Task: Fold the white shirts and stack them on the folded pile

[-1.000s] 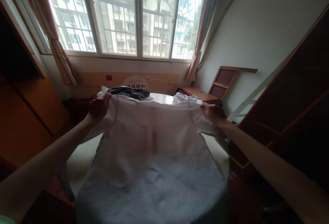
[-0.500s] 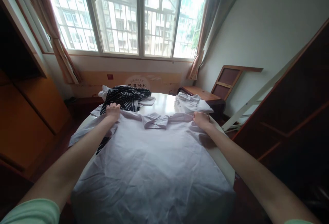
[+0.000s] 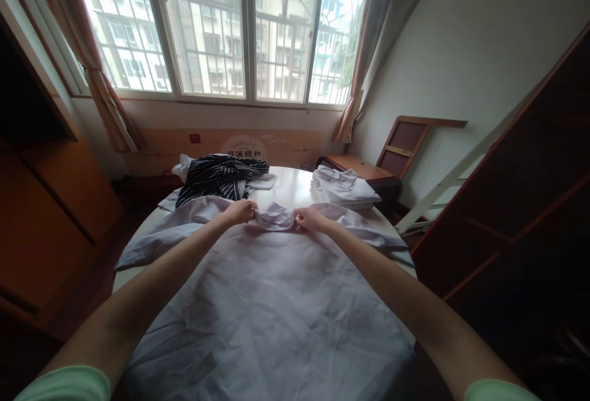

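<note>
Pinching away at the collar (image 3: 275,218) of the pale shirt (image 3: 276,303), with the left grip (image 3: 240,212) closed on one end, the right grip (image 3: 312,220) seemingly closed on the other, and just that short strip of cloth in between. Spreading out below both grips, broad and wrinkled, over the white counter (image 3: 291,181) and seemingly down past its near edge! Running off beyond the left grip, one sleeve (image 3: 159,238); off beyond the right grip, the other (image 3: 369,232).

Delicate stuff, calling for a light, even pull. Better to match left with right, tugging outward by the same amount, so as not to skew the neckline. Worth holding by the very edge, too, with fingertips only, to avoid bunching fresh creases into the fabric. Good to level the collar by eye against the shoulder lines on either side.

Watch the clutter: beyond the left grip, black-and-white striped cloth (image 3: 214,177), looking close to that sleeve; beyond and right of the right grip, a stack of pale clothes (image 3: 343,187), best left undisturbed by a stray elbow or flick of fabric.
</note>
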### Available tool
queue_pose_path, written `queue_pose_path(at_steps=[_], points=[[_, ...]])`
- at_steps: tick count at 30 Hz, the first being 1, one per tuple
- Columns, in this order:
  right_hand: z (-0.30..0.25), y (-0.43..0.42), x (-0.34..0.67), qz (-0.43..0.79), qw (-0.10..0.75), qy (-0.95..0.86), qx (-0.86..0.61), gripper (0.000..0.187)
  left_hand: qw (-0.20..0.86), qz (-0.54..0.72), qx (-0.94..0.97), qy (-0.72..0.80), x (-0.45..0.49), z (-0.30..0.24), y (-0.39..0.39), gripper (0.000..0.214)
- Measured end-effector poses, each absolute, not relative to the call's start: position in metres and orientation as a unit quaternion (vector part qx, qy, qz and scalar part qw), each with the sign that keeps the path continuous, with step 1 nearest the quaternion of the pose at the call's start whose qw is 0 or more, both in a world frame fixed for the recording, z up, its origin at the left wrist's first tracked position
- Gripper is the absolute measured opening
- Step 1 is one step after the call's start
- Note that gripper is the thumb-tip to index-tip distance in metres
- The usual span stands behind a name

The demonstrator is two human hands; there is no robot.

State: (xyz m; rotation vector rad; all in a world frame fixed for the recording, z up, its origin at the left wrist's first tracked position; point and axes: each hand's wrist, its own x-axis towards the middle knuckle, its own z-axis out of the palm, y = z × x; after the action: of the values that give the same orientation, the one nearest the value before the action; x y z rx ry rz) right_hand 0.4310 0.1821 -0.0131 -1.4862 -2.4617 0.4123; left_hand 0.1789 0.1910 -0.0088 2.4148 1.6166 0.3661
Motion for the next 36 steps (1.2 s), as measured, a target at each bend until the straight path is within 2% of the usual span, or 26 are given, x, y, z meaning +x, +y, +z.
queue_pose_path(at_steps=[2,4,6,9,12,15,21,27,33,36], points=[[-0.01,0.194,0.428,0.182,0.194,-0.811,-0.521,0.042,0.103,0.149,0.799,0.574,0.181,-0.006,0.202,0.033],[-0.007,0.203,0.426,0.215,0.31,-0.751,-0.542,0.051,0.094,0.223,0.757,0.607,0.185,-0.004,0.211,0.045],[-0.008,0.207,0.422,0.209,0.376,-0.712,-0.555,0.061,0.086,0.301,0.71,0.631,0.195,-0.007,0.215,0.058],[-0.022,0.198,0.406,0.156,0.324,-0.734,-0.576,0.066,0.089,0.315,0.694,0.641,0.22,-0.023,0.209,0.066],[-0.045,0.18,0.386,0.107,0.21,-0.772,-0.591,0.052,0.09,0.241,0.731,0.632,0.248,-0.047,0.192,0.06],[-0.059,0.168,0.375,0.074,0.146,-0.796,-0.583,0.045,0.072,0.187,0.752,0.628,0.262,-0.064,0.178,0.053],[-0.056,0.161,0.404,0.061,0.121,-0.815,-0.564,0.05,0.058,0.143,0.753,0.64,0.233,-0.063,0.167,0.058],[-0.056,0.149,0.482,0.022,0.092,-0.77,-0.631,0.05,-0.042,0.128,0.641,0.756,0.156,-0.057,0.155,0.063],[-0.058,0.137,0.517,-0.024,0.091,-0.686,-0.721,0.053,0.002,0.122,0.632,0.766,0.115,-0.056,0.148,0.063],[-0.057,0.137,0.516,-0.021,0.095,-0.683,-0.724,0.053,-0.013,0.144,0.646,0.749,0.115,-0.056,0.146,0.058]])
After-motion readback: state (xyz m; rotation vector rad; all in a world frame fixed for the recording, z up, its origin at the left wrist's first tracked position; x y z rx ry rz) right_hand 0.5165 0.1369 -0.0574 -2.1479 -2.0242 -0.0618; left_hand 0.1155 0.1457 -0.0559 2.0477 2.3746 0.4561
